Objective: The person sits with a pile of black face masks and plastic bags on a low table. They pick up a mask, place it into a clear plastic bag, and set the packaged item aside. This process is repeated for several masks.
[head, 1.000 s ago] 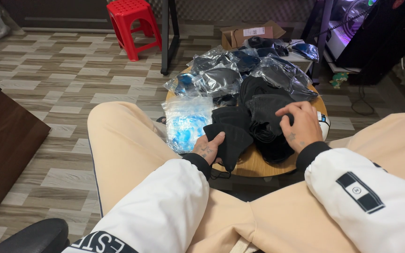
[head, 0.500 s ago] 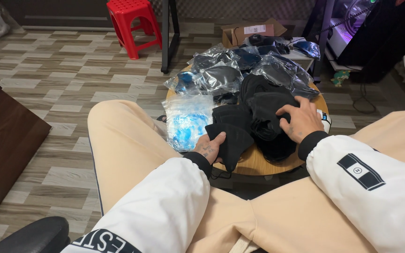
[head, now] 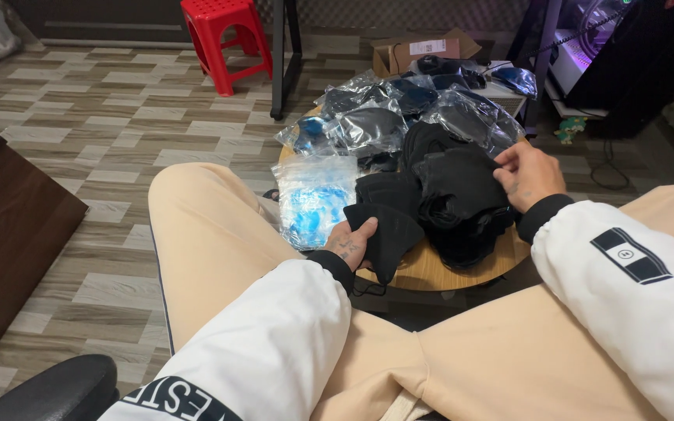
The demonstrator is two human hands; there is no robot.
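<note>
We're pinching one black mask (head: 388, 234) in the left hand (head: 350, 245) at frame centre, right hand (head: 526, 173) gripping the pile (head: 458, 195); peel singly.

Round wooden table (head: 431, 269): we find almost no bare top, only a strip at the near edge; loose black masks (head: 450, 195) heap the middle, clear bagged packs (head: 399, 117) crowd the far side, blue mask bag (head: 311, 199) overhangs left. Our knees flank it; open tiled floor (head: 111, 148) lies left, toward the red stool (head: 224, 39).
</note>
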